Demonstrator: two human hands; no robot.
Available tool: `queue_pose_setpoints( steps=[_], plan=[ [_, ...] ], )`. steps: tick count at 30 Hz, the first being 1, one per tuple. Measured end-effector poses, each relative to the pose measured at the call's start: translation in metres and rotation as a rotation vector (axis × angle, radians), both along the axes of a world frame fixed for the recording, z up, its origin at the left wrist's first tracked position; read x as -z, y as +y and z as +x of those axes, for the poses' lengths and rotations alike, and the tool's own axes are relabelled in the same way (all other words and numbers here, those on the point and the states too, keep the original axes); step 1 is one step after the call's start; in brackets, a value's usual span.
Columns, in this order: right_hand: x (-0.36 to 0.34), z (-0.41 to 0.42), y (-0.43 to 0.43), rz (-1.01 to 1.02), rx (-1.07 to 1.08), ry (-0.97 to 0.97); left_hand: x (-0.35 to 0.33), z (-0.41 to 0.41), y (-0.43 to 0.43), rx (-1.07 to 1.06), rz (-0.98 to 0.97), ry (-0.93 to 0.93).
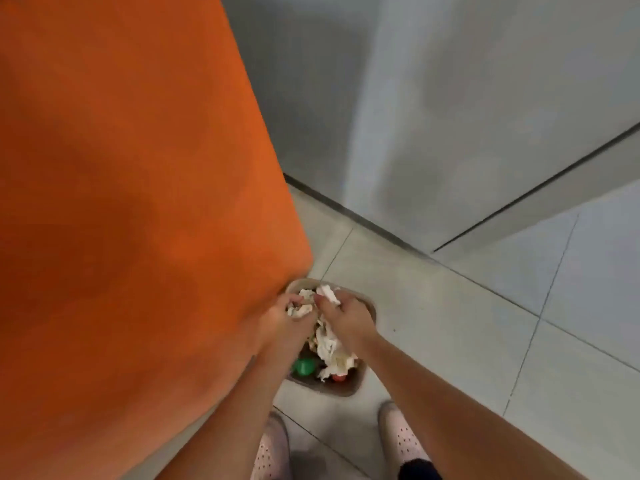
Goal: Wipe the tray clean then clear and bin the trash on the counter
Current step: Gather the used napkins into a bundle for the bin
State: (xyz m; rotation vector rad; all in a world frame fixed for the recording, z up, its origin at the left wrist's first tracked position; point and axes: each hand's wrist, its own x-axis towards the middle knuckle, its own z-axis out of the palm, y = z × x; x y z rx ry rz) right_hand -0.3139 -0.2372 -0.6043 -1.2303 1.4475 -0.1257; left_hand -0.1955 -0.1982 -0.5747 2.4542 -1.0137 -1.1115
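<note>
A small beige bin (360,384) stands on the tiled floor just ahead of my feet. It holds crumpled white paper (330,348), a green object (304,367) and something red. Both my hands are over its far end. My left hand (289,318) grips a wad of crumpled paper (299,310). Fingers curled, my right hand (346,315) holds another white crumpled piece (327,293). The tray and counter are out of sight.
A big orange surface (138,202) fills the left of the view and reaches the bin's left edge. Grey cabinet fronts (450,116) rise behind the bin. Pale floor tiles (485,341) spread to the right. My two shoes (398,434) stand near the bin.
</note>
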Motion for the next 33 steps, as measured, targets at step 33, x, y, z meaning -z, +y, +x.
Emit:
queue_pose_setpoints(
  steps=[33],
  plan=[
    [0.141, -0.002, 0.021, -0.202, -1.411, 0.964, 0.166, -0.037, -0.015, 0.927, 0.625, -0.345]
  ],
)
